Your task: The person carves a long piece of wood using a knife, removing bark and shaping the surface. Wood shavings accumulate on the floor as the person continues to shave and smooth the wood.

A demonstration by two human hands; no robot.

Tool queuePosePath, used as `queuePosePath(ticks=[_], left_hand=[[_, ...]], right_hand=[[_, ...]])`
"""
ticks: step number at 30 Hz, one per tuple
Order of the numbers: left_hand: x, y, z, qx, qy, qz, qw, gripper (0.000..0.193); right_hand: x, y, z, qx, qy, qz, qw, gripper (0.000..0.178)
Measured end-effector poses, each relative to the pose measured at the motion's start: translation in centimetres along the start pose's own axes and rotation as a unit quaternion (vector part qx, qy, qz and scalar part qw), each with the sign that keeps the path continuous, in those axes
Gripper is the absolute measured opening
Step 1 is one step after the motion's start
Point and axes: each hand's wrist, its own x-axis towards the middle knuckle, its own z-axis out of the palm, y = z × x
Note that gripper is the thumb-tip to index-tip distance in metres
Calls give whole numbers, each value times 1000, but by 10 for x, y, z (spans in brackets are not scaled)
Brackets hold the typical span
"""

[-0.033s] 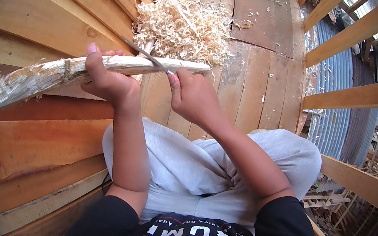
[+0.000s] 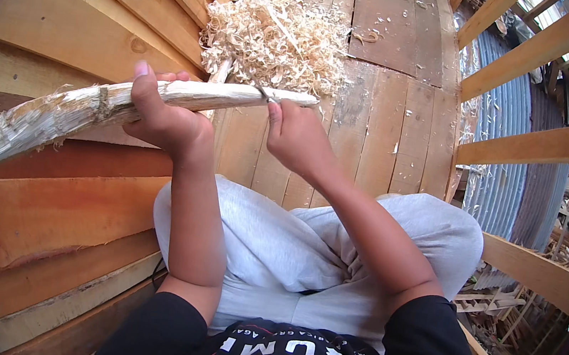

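Above floorboards, two hands, one pale pole, one knife

Your pole is matt wood, rough and fibrous midway; matt wood shavings edge the left of the plank floor; your trousers are matt cloth.

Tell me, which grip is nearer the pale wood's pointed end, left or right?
The right grip: it holds the dark blade close by the tapered tip, while the left grip clasps the pale wood farther back.

right: room over floorboards, then railing | left: curved pole, plank wall | ahead: shavings
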Motion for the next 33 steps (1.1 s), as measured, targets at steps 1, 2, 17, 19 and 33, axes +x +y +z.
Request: queuePosePath(ticks=[1, 2, 17, 19, 33], left_hand=[[-1, 0, 5, 3, 0, 4, 1000, 35], [-2, 1, 6, 3, 6, -2, 1000, 35], [4, 1, 3, 10, 30, -5, 999, 35], [10, 0, -1, 10, 33, 0, 999, 34], [10, 1, -2, -1, 38, 2, 999, 32]], right_hand=[[11, 14, -8, 15, 4, -34, 999, 39], [10, 22, -5, -4, -7, -12, 1000, 39], [2, 3, -5, -36, -65, 44, 996, 44], [-12, -30, -16, -58, -89, 48, 993, 44], [-17, -46, -34, -65, -117, 93, 987, 46]])
